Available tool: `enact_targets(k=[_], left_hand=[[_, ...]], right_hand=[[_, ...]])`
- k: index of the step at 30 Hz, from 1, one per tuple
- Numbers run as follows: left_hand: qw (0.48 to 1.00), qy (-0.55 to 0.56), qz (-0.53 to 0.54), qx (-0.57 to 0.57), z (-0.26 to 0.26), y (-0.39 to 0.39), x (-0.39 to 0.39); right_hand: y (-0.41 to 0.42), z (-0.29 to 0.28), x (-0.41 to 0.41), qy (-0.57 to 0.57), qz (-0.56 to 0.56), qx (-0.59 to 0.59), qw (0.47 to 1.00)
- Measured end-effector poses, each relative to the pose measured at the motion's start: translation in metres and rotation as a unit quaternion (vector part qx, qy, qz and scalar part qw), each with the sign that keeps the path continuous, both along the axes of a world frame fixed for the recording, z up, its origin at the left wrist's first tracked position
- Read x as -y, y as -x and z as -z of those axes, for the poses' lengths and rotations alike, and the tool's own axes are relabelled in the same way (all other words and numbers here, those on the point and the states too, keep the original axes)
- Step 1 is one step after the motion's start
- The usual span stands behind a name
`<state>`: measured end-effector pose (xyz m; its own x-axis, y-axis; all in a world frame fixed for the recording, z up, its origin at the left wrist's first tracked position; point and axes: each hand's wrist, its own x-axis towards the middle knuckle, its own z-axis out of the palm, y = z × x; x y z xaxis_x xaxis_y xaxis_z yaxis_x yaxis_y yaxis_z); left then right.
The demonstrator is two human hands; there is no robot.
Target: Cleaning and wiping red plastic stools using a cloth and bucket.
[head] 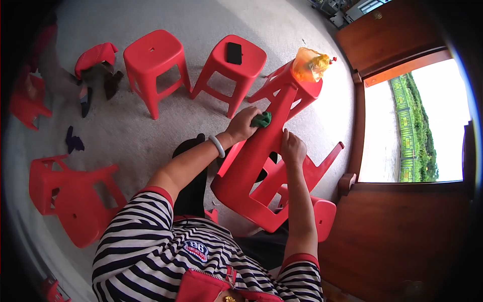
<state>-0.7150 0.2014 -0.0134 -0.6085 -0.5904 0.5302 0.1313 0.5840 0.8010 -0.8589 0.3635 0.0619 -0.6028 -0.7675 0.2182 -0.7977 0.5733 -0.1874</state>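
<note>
A red plastic stool [241, 170] lies tipped over in front of me, one long leg pointing away. My left hand [243, 124], with a pale bangle at the wrist, holds a bunched green cloth [261, 120] against the left side of that leg. On the opposite side, my right hand [294, 147] is closed at the leg's edge, steadying the stool; its fingertips are partly hidden. Below my right forearm shows the seat of another red stool [325, 219].
Red stools [154, 51] stand ahead; one bears a black phone [234, 53], another an orange plastic bag [311, 66]. Toppled stools [81, 204] and a dark purple cloth [74, 140] lie left. A person's leg [62, 79] shows far left. Brown wooden doors [392, 226] flank a doorway, right.
</note>
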Motion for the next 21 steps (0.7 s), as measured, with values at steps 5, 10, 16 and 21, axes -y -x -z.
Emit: enact_targets(k=[5,10,16,21], left_hand=[[0.994,0.101,-0.032,-0.004,-0.003,-0.034,-0.041],[0.997,0.063,-0.038,-0.022,-0.014,0.022,-0.018],[0.996,0.03,-0.078,-0.008,-0.02,0.097,0.033],[0.998,-0.025,-0.054,-0.015,0.02,0.088,0.044]], right_hand=[[-0.001,0.015,-0.011,0.012,-0.024,-0.023,0.999],[-0.004,0.01,-0.018,0.023,-0.03,-0.008,0.999],[-0.003,0.008,-0.011,0.021,-0.021,0.005,1.0],[-0.002,0.012,-0.003,0.022,-0.007,0.009,1.0]])
